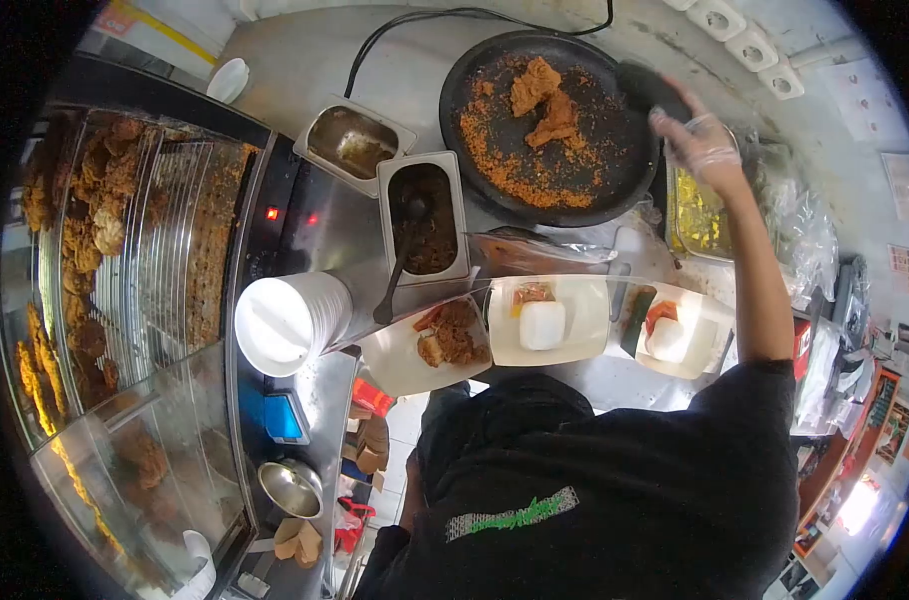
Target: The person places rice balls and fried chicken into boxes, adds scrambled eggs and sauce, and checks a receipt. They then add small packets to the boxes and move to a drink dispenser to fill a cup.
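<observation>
At the upper right, my right hand (703,148), in a clear glove and blurred, grips a dark pestle (639,88) at the right rim of a large black mortar (455,120). Two pieces of fried chicken (537,86) lie in the mortar, with orange-brown crumbs scattered around them. Below it stand three open boxes: one with chicken (453,338), the others with white rice (543,325) and red and orange food. A forearm hangs at the lower left of the black shirt (615,490); my left hand is out of view.
Two metal containers (425,165) stand left of the mortar, one with a dark ladle. A stack of white tubs (277,325) is beside the glass food case (145,400). A tray of yellow food (700,215) and plastic bags (795,205) sit at the right.
</observation>
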The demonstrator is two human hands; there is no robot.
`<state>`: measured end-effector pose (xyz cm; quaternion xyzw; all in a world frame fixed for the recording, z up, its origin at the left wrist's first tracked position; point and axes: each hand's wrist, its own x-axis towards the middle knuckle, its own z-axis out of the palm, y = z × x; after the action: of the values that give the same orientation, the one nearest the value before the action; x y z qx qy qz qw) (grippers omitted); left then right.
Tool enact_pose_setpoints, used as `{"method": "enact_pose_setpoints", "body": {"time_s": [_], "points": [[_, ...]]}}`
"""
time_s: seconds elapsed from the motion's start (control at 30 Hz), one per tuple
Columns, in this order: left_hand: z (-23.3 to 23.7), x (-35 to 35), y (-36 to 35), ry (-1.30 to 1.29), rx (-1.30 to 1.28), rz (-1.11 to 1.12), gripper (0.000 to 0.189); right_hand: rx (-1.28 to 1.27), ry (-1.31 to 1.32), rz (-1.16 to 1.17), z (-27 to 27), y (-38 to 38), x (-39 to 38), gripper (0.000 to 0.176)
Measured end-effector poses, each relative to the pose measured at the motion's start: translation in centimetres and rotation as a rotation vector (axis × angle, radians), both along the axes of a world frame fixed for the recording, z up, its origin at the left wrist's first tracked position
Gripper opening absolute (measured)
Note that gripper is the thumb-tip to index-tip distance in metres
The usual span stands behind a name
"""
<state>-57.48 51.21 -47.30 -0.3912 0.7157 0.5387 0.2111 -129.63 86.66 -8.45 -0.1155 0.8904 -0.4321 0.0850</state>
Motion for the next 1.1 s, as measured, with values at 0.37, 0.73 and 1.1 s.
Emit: {"method": "enact_pose_setpoints", "body": {"time_s": [0.37,0.73,1.1], "points": [[0.5,-1.0,-0.7,0.007,0.001,0.004,0.041,0.211,0.271,0.117,-0.1,-1.6,2.1,0.06],[-0.9,-1.8,-1.2,0.039,0.04,-0.003,0.042,0.558,0.039,0.274,-6.5,-7.8,-1.3,0.056],[-3.6,0.2,0.0,0.067,0.102,0.07,0.044,-0.018,-0.122,0.003,3.3,-6.2,-1.1,0.053]]}}
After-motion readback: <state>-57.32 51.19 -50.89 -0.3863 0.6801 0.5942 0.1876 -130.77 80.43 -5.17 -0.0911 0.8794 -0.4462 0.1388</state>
